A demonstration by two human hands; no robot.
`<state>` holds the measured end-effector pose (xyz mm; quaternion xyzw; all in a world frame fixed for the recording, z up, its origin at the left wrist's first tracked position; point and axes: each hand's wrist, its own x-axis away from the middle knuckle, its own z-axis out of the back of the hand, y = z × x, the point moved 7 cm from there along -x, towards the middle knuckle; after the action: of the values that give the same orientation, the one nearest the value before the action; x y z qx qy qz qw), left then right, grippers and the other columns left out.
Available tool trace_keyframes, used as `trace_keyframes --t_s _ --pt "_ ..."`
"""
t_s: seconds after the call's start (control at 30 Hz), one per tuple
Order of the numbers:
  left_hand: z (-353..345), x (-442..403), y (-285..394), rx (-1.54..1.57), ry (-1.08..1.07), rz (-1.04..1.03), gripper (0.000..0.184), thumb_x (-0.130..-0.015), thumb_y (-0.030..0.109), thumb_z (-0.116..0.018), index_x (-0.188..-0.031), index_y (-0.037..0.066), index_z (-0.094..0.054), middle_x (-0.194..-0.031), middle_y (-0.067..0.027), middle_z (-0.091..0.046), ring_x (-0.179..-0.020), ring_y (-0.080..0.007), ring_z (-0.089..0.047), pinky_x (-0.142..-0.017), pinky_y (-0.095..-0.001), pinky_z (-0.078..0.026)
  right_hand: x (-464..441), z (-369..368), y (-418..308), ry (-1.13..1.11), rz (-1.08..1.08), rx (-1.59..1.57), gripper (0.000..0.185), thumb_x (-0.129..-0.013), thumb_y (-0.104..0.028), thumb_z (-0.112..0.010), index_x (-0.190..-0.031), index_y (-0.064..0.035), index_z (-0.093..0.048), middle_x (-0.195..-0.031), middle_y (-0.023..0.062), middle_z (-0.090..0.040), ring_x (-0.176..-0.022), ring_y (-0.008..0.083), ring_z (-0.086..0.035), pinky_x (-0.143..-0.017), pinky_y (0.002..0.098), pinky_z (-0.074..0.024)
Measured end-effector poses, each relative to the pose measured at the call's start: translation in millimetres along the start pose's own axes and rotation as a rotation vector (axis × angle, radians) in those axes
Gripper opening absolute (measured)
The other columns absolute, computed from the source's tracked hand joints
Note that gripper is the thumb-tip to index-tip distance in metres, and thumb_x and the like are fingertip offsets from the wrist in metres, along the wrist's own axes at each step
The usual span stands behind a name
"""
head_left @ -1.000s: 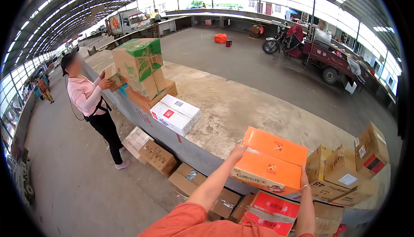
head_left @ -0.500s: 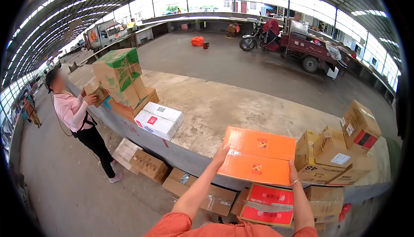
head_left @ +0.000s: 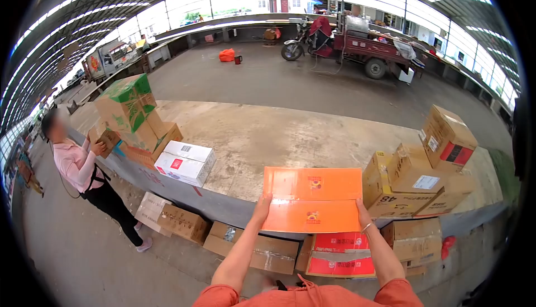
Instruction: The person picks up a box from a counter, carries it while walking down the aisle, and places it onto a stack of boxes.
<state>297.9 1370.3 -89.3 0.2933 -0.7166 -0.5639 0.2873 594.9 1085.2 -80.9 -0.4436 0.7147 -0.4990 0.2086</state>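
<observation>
An orange carton (head_left: 312, 200) with a taped seam is held between both hands at the near edge of the concrete platform (head_left: 245, 134). My left hand (head_left: 262, 207) grips its left side and my right hand (head_left: 363, 215) its right side; a thin bracelet circles the right wrist. Below the carton, on the floor, lies a red box (head_left: 341, 254) with silvery tape. To the left a white box (head_left: 185, 163) rests on the platform. Several brown cartons (head_left: 427, 164) are stacked to the right.
A person in a pink shirt (head_left: 75, 164) stands at the left, holding a small box beside stacked green-and-brown cartons (head_left: 125, 106). Floor-level cartons (head_left: 182, 223) line the platform's near side. Beyond it are an orange bag (head_left: 226, 55) and a three-wheeled cargo vehicle (head_left: 363, 47).
The view has turned to the right, so the surroundings appear farther left. The orange carton, still in both hands, now appears squarer to me, with its printed front side no longer showing.
</observation>
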Motion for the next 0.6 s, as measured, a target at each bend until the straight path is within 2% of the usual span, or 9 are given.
trace_keyframes --t_s 0.1,0.2,0.33,0.4,0.43,0.47,0.5,0.57,0.6 --pt "15.4 14.6 -18.9 -0.036 0.007 0.139 0.054 -0.105 0.040 -0.041 -0.146 0.004 -0.040 -0.136 -0.0109 -0.055 -0.118 -0.0193 -0.057 -0.100 -0.0351 -0.047 24.4 -9.5 13.5 0.056 0.053 0.059 0.053 -0.105 -0.040 -0.042 -0.140 -0.0012 -0.046 -0.139 0.0087 -0.053 -0.124 0.0177 -0.053 -0.107 0.0342 -0.0424" --pt "26.5 44.2 -17.4 -0.032 0.017 0.132 0.053 -0.106 0.040 -0.040 -0.146 0.005 -0.039 -0.137 -0.0109 -0.055 -0.120 -0.0207 -0.058 -0.098 -0.0356 -0.050 53.6 -30.5 11.5 0.047 0.051 0.044 0.057 -0.105 -0.044 -0.042 -0.144 -0.0027 -0.043 -0.142 0.0079 -0.052 -0.126 0.0177 -0.052 -0.108 0.0338 -0.0414" --pt "-6.2 89.6 40.3 0.180 -0.052 0.149 0.047 -0.104 0.033 -0.043 -0.133 -0.001 -0.054 -0.126 -0.0130 -0.063 -0.109 -0.0176 -0.063 -0.092 -0.0344 -0.051 72.0 2.5 48.8 0.073 -0.007 0.073 0.065 -0.103 -0.053 -0.042 -0.148 -0.0058 -0.039 -0.144 0.0066 -0.050 -0.130 0.0186 -0.050 -0.108 0.0353 -0.0427" --pt "10.6 82.2 6.0 0.098 -0.019 0.141 0.043 -0.104 0.033 -0.043 -0.125 -0.001 -0.059 -0.116 -0.0105 -0.065 -0.104 -0.0165 -0.062 -0.091 -0.0336 -0.050 64.9 -23.3 47.2 -0.034 -0.098 -0.016 0.065 -0.104 -0.053 -0.040 -0.147 -0.0048 -0.041 -0.143 0.0085 -0.051 -0.131 0.0205 -0.051 -0.109 0.0361 -0.0422" --pt "29.4 63.7 -37.7 0.062 0.028 0.031 0.042 -0.103 0.035 -0.044 -0.117 -0.001 -0.061 -0.104 -0.0061 -0.066 -0.098 -0.0159 -0.061 -0.091 -0.0335 -0.048 77.1 -54.5 24.5 -0.105 -0.160 -0.103 0.063 -0.104 -0.052 -0.038 -0.145 -0.0044 -0.043 -0.142 0.0101 -0.052 -0.131 0.0218 -0.051 -0.109 0.0366 -0.0416" --pt "41.5 63.3 -44.5 -0.079 0.140 -0.052 0.044 -0.101 0.039 -0.048 -0.114 -0.001 -0.061 -0.101 -0.0040 -0.065 -0.098 -0.0151 -0.058 -0.093 -0.0334 -0.046 63.1 -43.0 41.5 -0.145 -0.144 -0.062 0.067 -0.104 -0.056 -0.035 -0.147 -0.0054 -0.041 -0.145 0.0094 -0.050 -0.132 0.0239 -0.050 -0.110 0.0380 -0.0416" --pt "28.4 84.1 -5.3 -0.107 0.082 0.003 0.049 -0.100 0.044 -0.050 -0.116 -0.001 -0.059 -0.108 -0.0080 -0.063 -0.104 -0.0152 -0.055 -0.095 -0.0337 -0.044 56.0 -39.0 49.1 -0.181 -0.126 -0.092 0.067 -0.104 -0.056 -0.034 -0.149 -0.0060 -0.037 -0.146 0.0089 -0.050 -0.132 0.0252 -0.050 -0.110 0.0382 -0.0415" --pt "50.3 90.7 -15.0 -0.353 0.234 0.008 0.075 -0.093 0.064 -0.052 -0.133 0.001 -0.055 -0.135 -0.0195 -0.056 -0.127 -0.0280 -0.052 -0.106 -0.0392 -0.039 45.5 -39.0 60.1 -0.215 -0.140 -0.117 0.067 -0.104 -0.055 -0.034 -0.150 -0.0066 -0.035 -0.146 0.0092 -0.050 -0.132 0.0268 -0.049 -0.110 0.0381 -0.0410" --pt "55.7 69.9 -51.1 -0.361 0.303 0.056 0.082 -0.090 0.069 -0.052 -0.138 0.003 -0.052 -0.140 -0.0202 -0.053 -0.131 -0.0309 -0.049 -0.108 -0.0402 -0.038 48.7 -41.7 55.5 -0.185 -0.163 -0.140 0.066 -0.104 -0.054 -0.034 -0.150 -0.0067 -0.035 -0.146 0.0100 -0.050 -0.131 0.0274 -0.050 -0.109 0.0381 -0.0420"
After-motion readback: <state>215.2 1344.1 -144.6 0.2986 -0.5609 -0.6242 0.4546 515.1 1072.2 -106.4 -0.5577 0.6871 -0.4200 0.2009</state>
